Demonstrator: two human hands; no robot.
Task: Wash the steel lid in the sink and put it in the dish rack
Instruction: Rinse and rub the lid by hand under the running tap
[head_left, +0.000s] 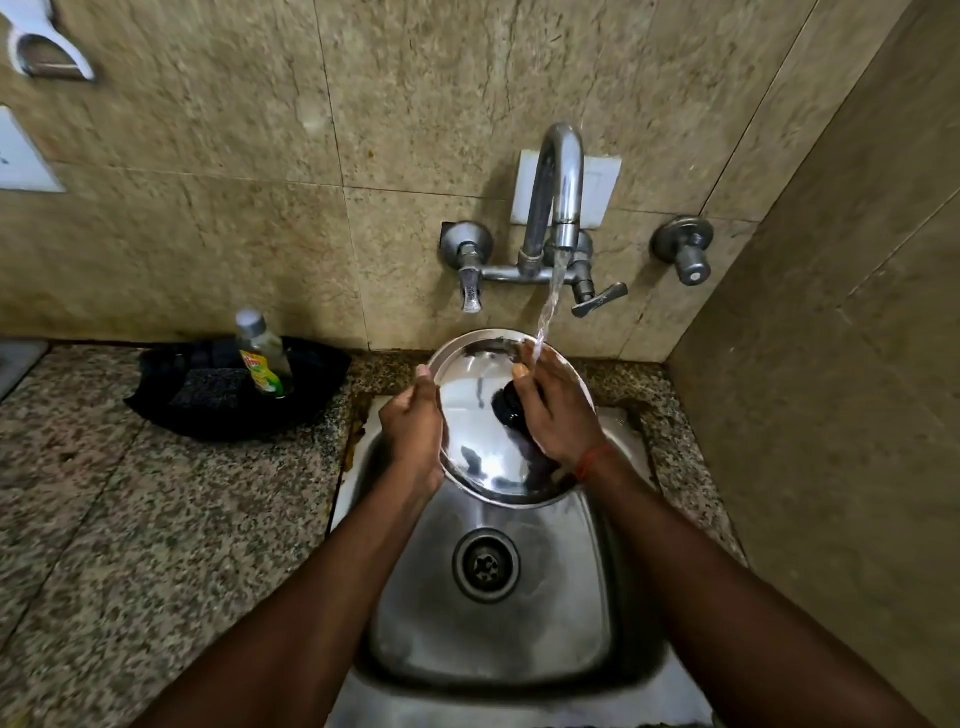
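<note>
A round steel lid (475, 415) with a black knob (508, 404) is held tilted over the steel sink (493, 618), its knob side facing me. My left hand (413, 426) grips its left rim. My right hand (553, 408) lies across the lid's right side beside the knob, fingers reaching up to the far rim. Water runs from the tap (558, 176) onto my right fingers and the lid's top edge. No dish rack is in view.
A black tray (311, 384) on the granite counter (156, 519) left of the sink holds a dish-soap bottle (262, 353) and a dark scrub pad (210, 389). Tiled walls close in behind and to the right. A separate valve (685, 249) sticks out right of the tap.
</note>
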